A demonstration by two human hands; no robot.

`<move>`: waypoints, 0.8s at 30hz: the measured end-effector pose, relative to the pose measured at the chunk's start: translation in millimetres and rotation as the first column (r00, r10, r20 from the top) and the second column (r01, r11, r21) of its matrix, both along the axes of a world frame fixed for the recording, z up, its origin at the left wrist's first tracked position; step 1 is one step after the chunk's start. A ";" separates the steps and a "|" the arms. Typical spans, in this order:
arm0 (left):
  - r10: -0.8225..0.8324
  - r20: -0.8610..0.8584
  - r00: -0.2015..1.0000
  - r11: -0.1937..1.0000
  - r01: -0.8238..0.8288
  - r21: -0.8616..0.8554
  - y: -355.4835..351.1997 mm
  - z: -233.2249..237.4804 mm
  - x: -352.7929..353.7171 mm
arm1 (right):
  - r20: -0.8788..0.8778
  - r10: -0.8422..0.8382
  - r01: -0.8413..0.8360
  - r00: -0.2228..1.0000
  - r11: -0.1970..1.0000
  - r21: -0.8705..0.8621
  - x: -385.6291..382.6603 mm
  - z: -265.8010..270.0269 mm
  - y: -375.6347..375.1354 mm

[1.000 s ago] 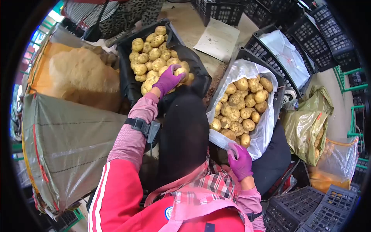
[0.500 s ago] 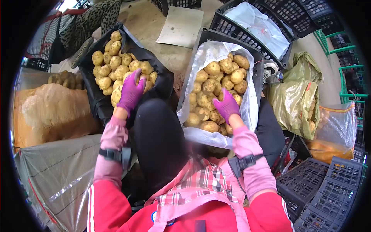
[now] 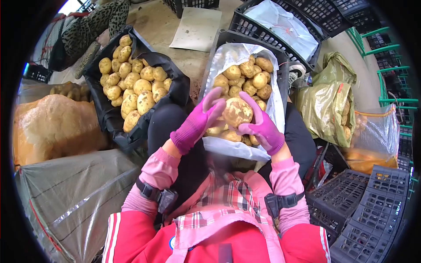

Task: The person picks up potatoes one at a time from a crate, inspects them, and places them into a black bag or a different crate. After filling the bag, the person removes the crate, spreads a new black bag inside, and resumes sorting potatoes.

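Head view: left hand (image 3: 196,122) fingers spread, right hand (image 3: 265,128) around potato (image 3: 237,112), badge (image 3: 172,243) unreadable

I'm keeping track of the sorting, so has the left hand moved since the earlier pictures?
Yes. The left hand has moved rightward, from over the black-lined crate to the left side of the white-lined crate.

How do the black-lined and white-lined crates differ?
The black-lined crate stands left of the white-lined crate. The white-lined crate has the left hand and right hand at it; the black-lined crate has neither. Dark lining drapes the black-lined crate, pale lining the white-lined crate. Both hold potatoes.
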State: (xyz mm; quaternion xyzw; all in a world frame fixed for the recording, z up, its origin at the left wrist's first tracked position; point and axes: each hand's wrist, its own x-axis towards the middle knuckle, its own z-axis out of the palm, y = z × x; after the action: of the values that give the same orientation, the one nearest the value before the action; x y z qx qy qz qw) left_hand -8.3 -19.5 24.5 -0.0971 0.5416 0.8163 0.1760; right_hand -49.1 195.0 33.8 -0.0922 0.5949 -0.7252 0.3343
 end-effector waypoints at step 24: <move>-0.236 -0.130 0.963 0.929 0.184 -0.321 27.9 -6.9 37.5 | -0.810 0.118 0.603 0.574 0.609 0.516 83.3 6.7 -31.0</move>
State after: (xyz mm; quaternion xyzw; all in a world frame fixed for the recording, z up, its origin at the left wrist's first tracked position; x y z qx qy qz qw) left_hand 29.1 8.4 17.6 0.0041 0.6814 0.7042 0.1995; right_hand 34.2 164.0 40.5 -0.1574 0.9267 -0.3339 -0.0705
